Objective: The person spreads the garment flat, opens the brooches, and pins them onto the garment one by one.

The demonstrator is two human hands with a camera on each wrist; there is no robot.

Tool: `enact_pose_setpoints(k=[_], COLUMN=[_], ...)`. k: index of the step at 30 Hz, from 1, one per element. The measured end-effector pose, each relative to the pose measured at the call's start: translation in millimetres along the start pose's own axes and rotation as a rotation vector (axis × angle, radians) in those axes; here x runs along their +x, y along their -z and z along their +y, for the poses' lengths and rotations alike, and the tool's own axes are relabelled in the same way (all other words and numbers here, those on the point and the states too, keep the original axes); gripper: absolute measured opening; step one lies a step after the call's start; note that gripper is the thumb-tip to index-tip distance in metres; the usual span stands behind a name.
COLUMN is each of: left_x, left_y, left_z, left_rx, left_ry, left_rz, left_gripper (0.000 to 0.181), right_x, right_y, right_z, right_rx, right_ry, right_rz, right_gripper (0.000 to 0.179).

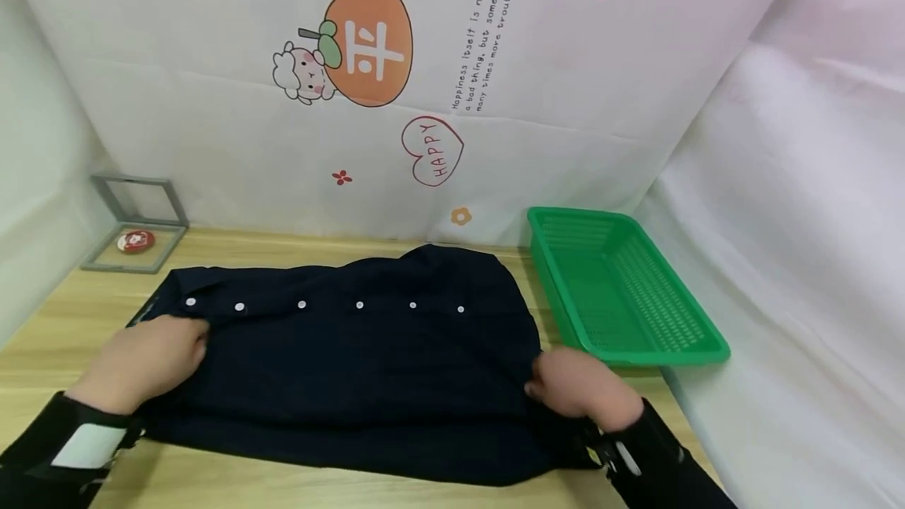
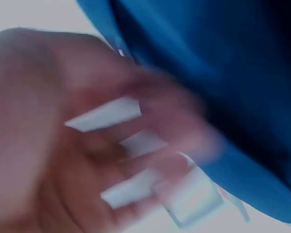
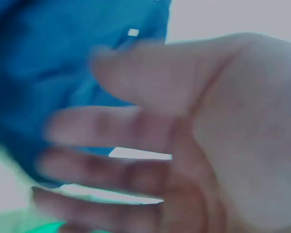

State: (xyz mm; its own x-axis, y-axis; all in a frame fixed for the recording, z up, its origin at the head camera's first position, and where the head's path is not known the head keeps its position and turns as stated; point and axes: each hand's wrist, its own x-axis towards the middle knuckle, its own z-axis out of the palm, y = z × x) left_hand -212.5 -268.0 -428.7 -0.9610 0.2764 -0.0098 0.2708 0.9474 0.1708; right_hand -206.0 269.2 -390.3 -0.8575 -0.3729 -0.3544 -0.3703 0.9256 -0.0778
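A dark navy button-up shirt [image 1: 368, 368] lies spread sideways, its row of several white buttons running along the far side. At its left end is my left hand [image 1: 152, 356], knuckles up. In the left wrist view this hand's blurred fingers [image 2: 184, 131] bend across the shirt's edge; I cannot tell whether they pinch the cloth. My right hand [image 1: 583, 387] is at the shirt's right edge. The right wrist view shows its fingers [image 3: 111, 126] nearly straight and spread, the thumb standing apart from them, with blue-looking cloth behind.
Just past the shirt's right end stands a green plastic basket [image 1: 580, 320] against the back wall. In the far left corner is a grey hinged frame [image 1: 170, 246] with a small red-and-white round piece [image 1: 136, 240] in it. White printed cloth [image 1: 566, 45] walls the wooden table [image 1: 233, 485].
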Motion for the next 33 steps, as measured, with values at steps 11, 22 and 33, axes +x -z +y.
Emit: enact_pose_setpoints(k=[11, 22, 33], left_x=[89.5, 91.7, 91.0], left_y=[-13.8, -22.5, -27.5], left_z=[25.4, 23.6, 16.4], left_rx=[-0.021, -0.005, -0.028], left_ry=[-0.089, -0.034, -0.068], left_rz=[0.017, -0.063, 0.117], left_gripper=[0.037, 0.049, 0.015], right_x=[165.8, 182.8, 132.2], right_y=[32, 8, 15], right_z=[0, 5, 8], right_rx=[0.05, -0.093, -0.296], right_ry=[-0.036, -0.143, 0.438], right_rz=[0.259, 0.187, 0.558], right_gripper=[0.052, 0.029, 0.025])
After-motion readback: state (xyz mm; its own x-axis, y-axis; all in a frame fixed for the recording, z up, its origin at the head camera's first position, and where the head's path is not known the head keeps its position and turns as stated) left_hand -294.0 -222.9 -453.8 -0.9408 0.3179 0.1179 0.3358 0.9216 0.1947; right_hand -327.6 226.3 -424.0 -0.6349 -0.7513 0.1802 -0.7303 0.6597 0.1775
